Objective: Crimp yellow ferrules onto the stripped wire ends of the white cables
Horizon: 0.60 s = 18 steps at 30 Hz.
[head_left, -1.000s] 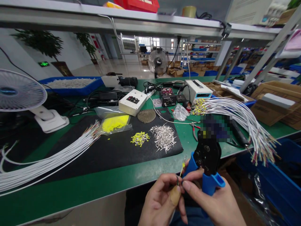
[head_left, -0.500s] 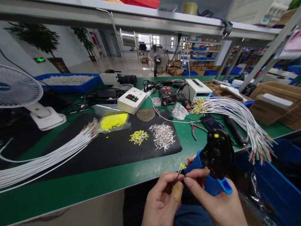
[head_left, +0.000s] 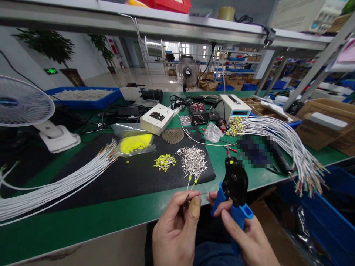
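Note:
My left hand (head_left: 176, 229) pinches several thin wires between thumb and fingers, a covering on its thumb tip. A red wire (head_left: 203, 194) sticks out to the right, while a white and a yellow wire (head_left: 194, 184) stand up behind, each with a yellow ferrule at its end. My right hand (head_left: 245, 234) is wrapped round the blue handles of a crimping tool (head_left: 235, 183), its black head pointing up. The red wire's end lies just short of my right fingers. Beyond are a pile of bare metal pins (head_left: 192, 160) and a smaller heap of yellow-collared ferrules (head_left: 165, 162).
White cables (head_left: 69, 177) lie at left, with another bundle (head_left: 277, 135) at right. A bag of yellow pieces (head_left: 135, 143), a white control box (head_left: 157, 118) and red-handled cutters (head_left: 228, 148) are on the bench. A fan (head_left: 24, 103) stands left.
My hands have drawn apart; my right fingertips have left the wires. The crimping tool has shifted left and stands more upright. The red wire now shows, and my left hand has moved left.

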Each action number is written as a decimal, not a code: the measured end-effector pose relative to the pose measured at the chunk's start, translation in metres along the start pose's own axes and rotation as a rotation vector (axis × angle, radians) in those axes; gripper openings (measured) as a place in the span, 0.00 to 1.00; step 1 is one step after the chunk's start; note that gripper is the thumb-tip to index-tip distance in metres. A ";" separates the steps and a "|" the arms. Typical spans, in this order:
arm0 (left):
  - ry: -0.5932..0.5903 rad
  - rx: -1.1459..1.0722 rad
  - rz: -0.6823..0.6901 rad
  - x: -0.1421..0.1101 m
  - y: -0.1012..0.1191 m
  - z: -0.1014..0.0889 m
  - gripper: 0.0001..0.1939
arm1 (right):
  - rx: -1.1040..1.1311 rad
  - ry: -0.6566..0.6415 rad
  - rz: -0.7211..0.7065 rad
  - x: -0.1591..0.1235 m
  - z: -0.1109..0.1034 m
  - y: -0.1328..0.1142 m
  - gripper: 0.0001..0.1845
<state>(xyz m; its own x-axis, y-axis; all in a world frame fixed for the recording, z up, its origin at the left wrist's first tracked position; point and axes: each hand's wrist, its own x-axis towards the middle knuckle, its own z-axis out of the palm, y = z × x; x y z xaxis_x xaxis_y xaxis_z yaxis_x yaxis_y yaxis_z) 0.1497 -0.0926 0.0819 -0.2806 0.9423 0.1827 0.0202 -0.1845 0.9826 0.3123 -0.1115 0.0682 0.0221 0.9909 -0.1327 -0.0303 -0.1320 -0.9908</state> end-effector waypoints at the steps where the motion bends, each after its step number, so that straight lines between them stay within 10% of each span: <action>1: 0.017 0.021 0.030 0.001 0.001 -0.001 0.06 | 0.007 -0.008 0.010 -0.001 0.001 0.000 0.20; 18: 0.044 0.213 0.266 0.008 0.015 0.000 0.04 | -0.217 0.036 -0.113 -0.011 0.021 0.022 0.18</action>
<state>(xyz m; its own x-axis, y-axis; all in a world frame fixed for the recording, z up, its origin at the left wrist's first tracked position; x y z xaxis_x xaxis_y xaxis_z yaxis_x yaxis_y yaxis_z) 0.1477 -0.0875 0.0984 -0.2800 0.8551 0.4363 0.2965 -0.3553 0.8865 0.2906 -0.1253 0.0483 0.0486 0.9987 -0.0175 0.1901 -0.0264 -0.9814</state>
